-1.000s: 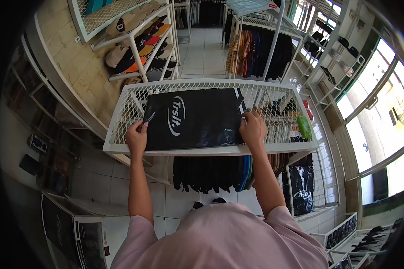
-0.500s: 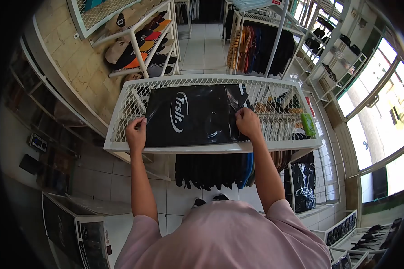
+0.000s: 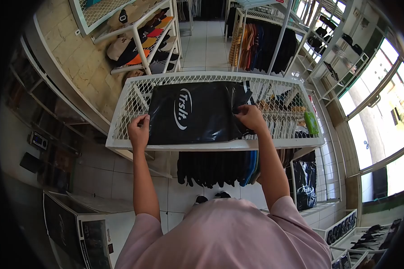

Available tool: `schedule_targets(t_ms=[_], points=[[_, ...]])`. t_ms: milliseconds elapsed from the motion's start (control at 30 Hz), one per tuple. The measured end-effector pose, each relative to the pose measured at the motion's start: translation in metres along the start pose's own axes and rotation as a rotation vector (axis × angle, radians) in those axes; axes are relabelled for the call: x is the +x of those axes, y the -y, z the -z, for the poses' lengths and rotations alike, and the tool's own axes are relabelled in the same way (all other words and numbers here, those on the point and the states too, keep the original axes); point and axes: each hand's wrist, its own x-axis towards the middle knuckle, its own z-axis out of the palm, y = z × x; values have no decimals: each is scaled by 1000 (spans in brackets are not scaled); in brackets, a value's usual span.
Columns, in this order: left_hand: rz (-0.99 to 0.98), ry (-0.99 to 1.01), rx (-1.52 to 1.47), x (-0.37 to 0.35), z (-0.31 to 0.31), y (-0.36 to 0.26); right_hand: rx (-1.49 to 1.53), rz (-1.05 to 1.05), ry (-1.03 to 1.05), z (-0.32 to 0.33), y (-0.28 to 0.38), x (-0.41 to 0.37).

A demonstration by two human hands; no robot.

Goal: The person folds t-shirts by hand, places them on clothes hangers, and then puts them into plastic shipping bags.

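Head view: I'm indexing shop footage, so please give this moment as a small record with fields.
setting: clothing shop, tiled floor
surface: white wire-mesh rack top
item: black glossy plastic bag with white logo, lying flat on the rack
left hand: at the bag's left edge; grip unclear
right hand: pinching the bag's right edge
below: dark hanging garments
nearby: small green object at the rack's right end

Black bag (image 3: 193,114), white logo, lay flat on white wire rack (image 3: 129,101). Left grip (image 3: 139,130) rested at its near-left corner; right grip (image 3: 251,117) pinched its right edge. Dark clothes (image 3: 215,168) hung beneath; caps (image 3: 139,42) sat shelved beyond.
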Motion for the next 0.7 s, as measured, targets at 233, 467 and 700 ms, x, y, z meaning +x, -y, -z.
schedule_targets(t_ms=[233, 467, 700], points=[[-73, -30, 1, 0, -2, 5, -396, -51, -130, -14, 46, -16], [-86, -52, 6, -1, -1, 3, -445, -8, -152, -29, 47, -11], [91, -84, -86, 8, 15, 4, -177, 75, -341, -16, 33, -1]])
